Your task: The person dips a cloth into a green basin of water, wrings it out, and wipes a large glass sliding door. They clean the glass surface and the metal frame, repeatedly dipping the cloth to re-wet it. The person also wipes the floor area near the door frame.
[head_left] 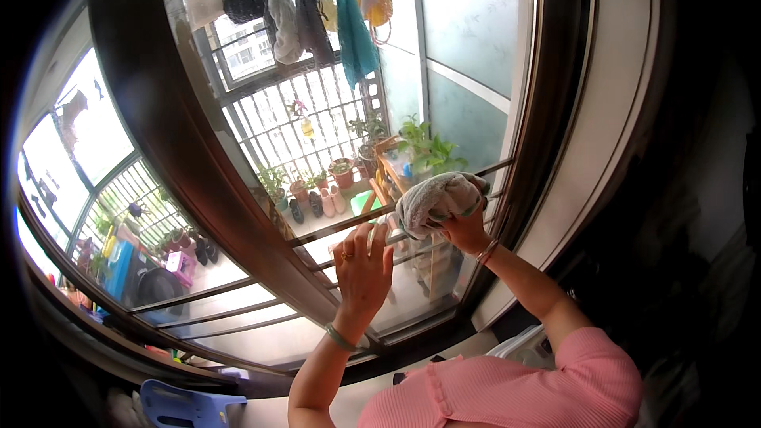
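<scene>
A bunched grey cloth (437, 204) with a greenish edge is gripped in my right hand (468, 230), held against the window pane (476, 40) at the height of its upper horizontal bar. My left hand (365, 269) is raised to the left of the cloth, near the dark horizontal bars (341, 231) that cross the pane. Its fingers stretch upward, lightly bent, and nothing shows in them. Whether its fingertips touch the bar or the glass I cannot tell.
Dark brown window frame (178, 119) stands left of my hands. Beyond the glass, laundry (357, 32) hangs above potted plants (341, 170) and shoes (329, 203) by a white railing. A blue plastic stool (186, 406) stands at lower left.
</scene>
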Demonstrator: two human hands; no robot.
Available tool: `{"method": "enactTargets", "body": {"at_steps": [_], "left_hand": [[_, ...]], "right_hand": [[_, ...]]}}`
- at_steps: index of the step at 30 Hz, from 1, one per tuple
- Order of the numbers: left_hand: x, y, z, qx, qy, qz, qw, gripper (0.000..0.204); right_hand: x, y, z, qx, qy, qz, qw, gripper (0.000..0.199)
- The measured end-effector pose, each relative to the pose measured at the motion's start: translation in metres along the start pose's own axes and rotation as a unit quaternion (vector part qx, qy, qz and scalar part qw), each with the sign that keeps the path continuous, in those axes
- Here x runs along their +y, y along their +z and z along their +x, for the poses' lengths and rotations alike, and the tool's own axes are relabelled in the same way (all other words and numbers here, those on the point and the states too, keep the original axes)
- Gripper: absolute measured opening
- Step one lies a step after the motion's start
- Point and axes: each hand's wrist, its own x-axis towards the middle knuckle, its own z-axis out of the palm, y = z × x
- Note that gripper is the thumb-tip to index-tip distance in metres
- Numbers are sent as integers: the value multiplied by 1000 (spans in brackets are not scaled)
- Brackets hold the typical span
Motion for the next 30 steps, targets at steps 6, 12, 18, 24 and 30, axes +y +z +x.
{"method": "enactTargets", "body": {"at_steps": [6,12,18,24,30], "left_hand": [[-2,7,6,-7,5,-21,1000,52],[-8,-4,9,-31,-19,8,999,49],[3,10,17,-24,-11,-5,1000,49],[-3,2,11,-27,-15,-8,999,50],[1,-22,21,89,17,-15,996,49]], "right_hand": [[-7,-27,89,133,-53,-114,983,36],[-23,-93,311,303,-146,-161,928,48],[-49,-150,492,443,-165,-180,863,51],[-81,-136,493,460,-155,-104,868,51],[-93,-95,377,373,-206,-76,902,53]]}}
